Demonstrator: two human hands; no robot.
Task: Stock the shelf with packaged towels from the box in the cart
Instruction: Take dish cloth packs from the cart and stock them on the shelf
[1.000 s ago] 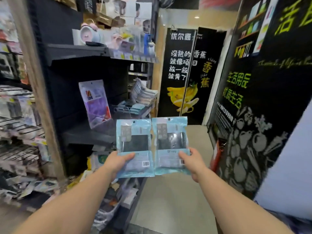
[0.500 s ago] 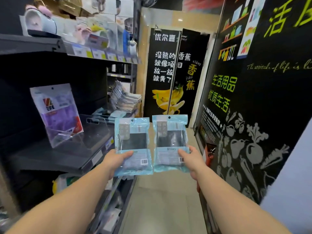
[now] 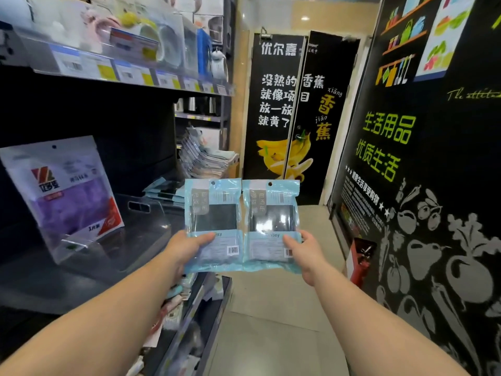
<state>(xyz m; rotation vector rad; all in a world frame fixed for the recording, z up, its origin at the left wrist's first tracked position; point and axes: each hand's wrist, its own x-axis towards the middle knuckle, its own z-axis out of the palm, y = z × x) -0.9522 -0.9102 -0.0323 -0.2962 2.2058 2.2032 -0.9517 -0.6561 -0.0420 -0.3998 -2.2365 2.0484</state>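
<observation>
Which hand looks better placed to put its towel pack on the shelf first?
Probably the left hand: its pack hangs right beside the shelf, while the right hand is out over the aisle.

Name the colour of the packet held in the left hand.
Light blue, with a dark towel behind its clear window: the left packet in the head view.

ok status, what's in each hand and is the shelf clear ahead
Left hand grips one blue towel pack; right hand grips the other pack. Both upright, side by side, off the shelf. Nothing between.
</observation>
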